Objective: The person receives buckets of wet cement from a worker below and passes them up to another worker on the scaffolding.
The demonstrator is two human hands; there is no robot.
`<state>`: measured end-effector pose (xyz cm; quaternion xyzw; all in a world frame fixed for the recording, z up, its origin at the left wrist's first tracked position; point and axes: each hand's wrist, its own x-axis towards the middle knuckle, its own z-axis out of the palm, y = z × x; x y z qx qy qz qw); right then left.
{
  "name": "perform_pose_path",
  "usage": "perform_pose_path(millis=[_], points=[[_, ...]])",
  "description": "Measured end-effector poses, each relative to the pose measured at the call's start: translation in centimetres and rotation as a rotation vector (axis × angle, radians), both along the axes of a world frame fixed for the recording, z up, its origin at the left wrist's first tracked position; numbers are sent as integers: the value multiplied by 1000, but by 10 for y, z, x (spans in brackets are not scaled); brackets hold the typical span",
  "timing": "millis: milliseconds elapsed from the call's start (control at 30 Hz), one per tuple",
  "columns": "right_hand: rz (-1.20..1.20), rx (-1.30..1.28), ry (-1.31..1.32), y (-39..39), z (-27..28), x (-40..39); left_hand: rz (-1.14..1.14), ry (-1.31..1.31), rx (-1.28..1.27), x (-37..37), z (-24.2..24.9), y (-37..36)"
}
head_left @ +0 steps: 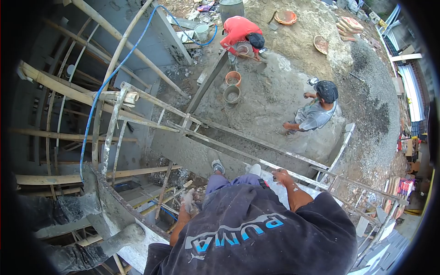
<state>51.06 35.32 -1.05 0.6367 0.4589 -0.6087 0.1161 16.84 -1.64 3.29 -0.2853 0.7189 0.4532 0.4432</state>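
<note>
My right hand [281, 177] is at the whitish metal rail [302, 178] of the scaffold, its fingers curled at the rail beside my lap. Lower down on the left, my left hand [188, 200] is coated in grey mortar and hangs beside my thigh; its fingers are too unclear to read. Between the hands are my dark shirt [256, 224] with blue lettering and my purple-grey trousers [220, 182]. My shoes [218, 166] rest on a grey, mortar-smeared plank [188, 153].
Below, a person in red [240, 28] bends with a shovel near two buckets [232, 94]; another in a grey shirt [316, 114] stands on wet cement. Bamboo poles [59, 85] and a blue hose [96, 98] cross the left. Another person's muddy boots [126, 233] are at lower left.
</note>
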Motion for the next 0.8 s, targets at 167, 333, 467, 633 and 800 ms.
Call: perform_pose_path(millis=[167,333,467,633,800], points=[[34,-80,73,9,-10,-7,-14,-72,51,-15,-14,-2],[32,33,129,20,-3,-25,-42,-7,-61,-10,20,26],[54,77,113,28,4,-29,-103,35,-30,-8,37,35],[51,33,105,24,5,-20,-60,58,-72,-5,32,31],[16,-23,92,11,-1,-8,-18,36,-132,-4,23,23]])
